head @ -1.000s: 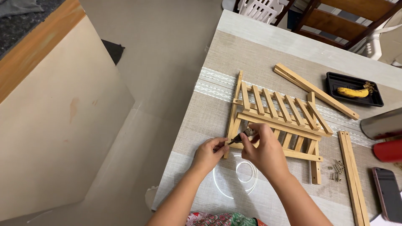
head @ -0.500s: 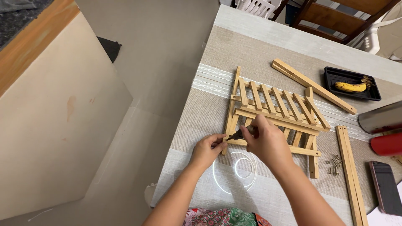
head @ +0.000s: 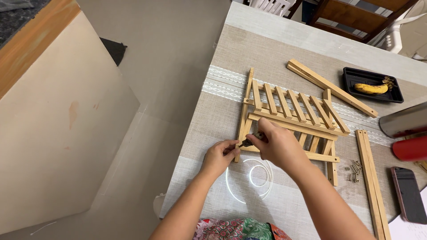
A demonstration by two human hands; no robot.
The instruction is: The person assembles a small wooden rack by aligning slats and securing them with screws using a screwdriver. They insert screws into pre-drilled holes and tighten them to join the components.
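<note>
A slatted wooden rack (head: pixel 291 111) lies flat on the table (head: pixel 267 44), which is covered by a beige cloth. My left hand (head: pixel 220 155) pinches the near left corner of the rack's side rail. My right hand (head: pixel 278 144) rests on the lower crossbar and grips a small dark tool (head: pixel 247 142) at that same corner. The tool's tip is hidden between my fingers. Both hands almost touch each other.
Loose wooden strips lie at the back (head: pixel 331 86) and along the right (head: pixel 371 182). Several small screws (head: pixel 352 168) sit beside the rack. A black tray with a banana (head: pixel 371 84), a red object (head: pixel 411 149) and a phone (head: pixel 407 193) are at the right. The table's left edge drops to the floor.
The camera has shifted slightly. My hands stay at the rack's near left corner, the right hand's fingers working a little on the small tool.
</note>
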